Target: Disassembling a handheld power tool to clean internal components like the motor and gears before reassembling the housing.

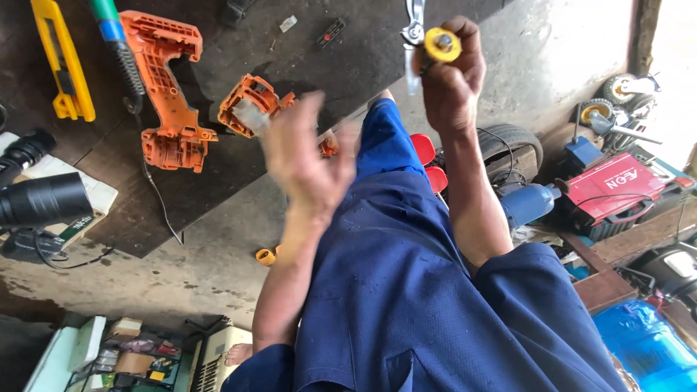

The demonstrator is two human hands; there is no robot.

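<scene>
Right hand (451, 76) fingers clenched on yellow-handled tool (435, 45). Left hand (305, 156) blurred, fingers released, just over orange housing half (250, 105) on dark table (218, 174).

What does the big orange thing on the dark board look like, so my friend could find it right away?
Look at the dark board lying on the concrete floor. Near its top left lies an orange drill-shaped casing half, open and hollow. It is bigger than the small orange piece beside it, and it sits right of the yellow tool.
</scene>
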